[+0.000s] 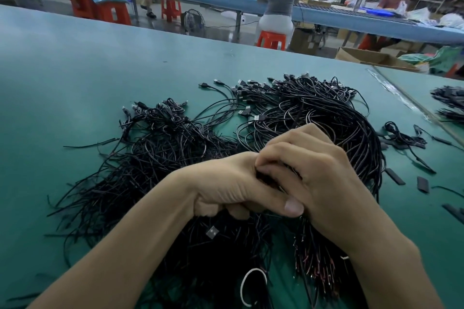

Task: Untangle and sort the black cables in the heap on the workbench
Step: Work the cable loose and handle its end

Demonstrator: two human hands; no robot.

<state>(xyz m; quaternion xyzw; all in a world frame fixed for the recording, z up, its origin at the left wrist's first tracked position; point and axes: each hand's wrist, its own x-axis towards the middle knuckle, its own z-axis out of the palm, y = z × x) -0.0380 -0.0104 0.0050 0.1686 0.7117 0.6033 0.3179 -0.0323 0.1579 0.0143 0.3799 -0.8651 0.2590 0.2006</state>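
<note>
Clasping noted: cable bundle point(311, 266) was gripped by curled left hand point(226, 190) and right hand point(319, 178), ends trailed nearward over heap point(163, 158).

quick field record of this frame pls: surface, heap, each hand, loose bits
surface: green workbench
heap: black cables, tangled, spread across the middle
connectors: USB plugs at the far ends
left hand: fingers curled round a bunch from the heap
right hand: closed over the same bunch, touching the left hand
loose bits: black sleeve pieces right of the heap; white ring at the near edge
second pile: far right, apart from the heap
</note>
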